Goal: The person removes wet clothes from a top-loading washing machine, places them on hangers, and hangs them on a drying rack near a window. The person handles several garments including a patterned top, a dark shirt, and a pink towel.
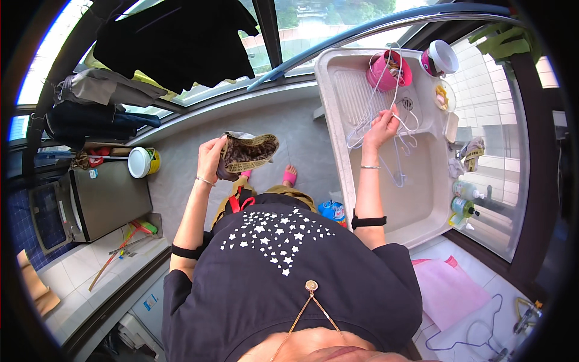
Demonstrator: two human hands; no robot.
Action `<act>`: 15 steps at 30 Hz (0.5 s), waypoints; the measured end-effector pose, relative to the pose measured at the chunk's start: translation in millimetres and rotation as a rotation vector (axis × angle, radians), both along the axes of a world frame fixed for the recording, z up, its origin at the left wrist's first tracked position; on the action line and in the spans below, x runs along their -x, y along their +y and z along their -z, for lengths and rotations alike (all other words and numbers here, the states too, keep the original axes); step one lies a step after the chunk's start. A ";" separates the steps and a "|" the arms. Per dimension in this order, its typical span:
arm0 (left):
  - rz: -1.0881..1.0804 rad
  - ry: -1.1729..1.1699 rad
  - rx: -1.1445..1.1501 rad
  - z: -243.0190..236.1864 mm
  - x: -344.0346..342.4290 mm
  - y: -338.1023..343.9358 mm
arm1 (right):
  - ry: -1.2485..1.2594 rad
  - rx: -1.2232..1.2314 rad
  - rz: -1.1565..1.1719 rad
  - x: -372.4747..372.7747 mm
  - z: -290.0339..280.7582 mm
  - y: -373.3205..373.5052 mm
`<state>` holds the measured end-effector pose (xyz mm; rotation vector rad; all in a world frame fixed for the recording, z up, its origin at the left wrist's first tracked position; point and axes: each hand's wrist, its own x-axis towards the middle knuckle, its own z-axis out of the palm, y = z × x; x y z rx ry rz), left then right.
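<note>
My left hand grips a brown patterned cloth item with a lighter lining or edge, out over the floor at the left of the sink; what exactly it is I cannot make out. My right hand is closed on several white wire hangers, which dangle over the pale two-part sink at the right. A pink bucket with small items in it sits on the sink's ridged far part, partly behind the hangers.
Dark clothes hang by the windows under a blue rail. At left are a white bucket and a grey appliance. Bottles line the sink's right edge; a pink cloth lies lower right.
</note>
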<state>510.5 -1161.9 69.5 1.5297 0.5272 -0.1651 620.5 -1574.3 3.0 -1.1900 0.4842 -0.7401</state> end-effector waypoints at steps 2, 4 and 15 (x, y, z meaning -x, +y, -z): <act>0.007 0.013 0.002 1.2 0.5 2.1 | 0.022 0.027 0.024 -5.9 13.5 -0.6; 0.008 0.011 -0.040 1.5 2.2 3.5 | 0.028 0.043 0.020 -12.8 23.4 -0.2; 0.023 0.036 -0.061 10.1 -3.8 -2.2 | -0.123 0.000 -0.252 -58.7 4.9 49.9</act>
